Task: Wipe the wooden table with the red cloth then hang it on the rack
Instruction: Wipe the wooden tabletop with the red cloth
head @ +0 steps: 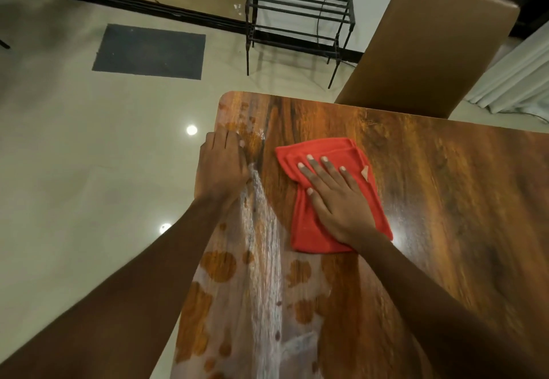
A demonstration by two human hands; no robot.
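A folded red cloth lies flat on the wooden table, near its far left corner. My right hand presses down on the cloth with its fingers spread. My left hand rests on the table's left edge, fingers together and curled over the rim, holding nothing else. A pale dusty film with bare patches covers the table's left strip beside and below the cloth. The black metal rack stands on the floor beyond the table, against the wall.
A brown padded chair stands at the table's far side, to the right of the rack. A dark grey mat lies on the glossy tiled floor to the left. Pale curtains hang at the far right.
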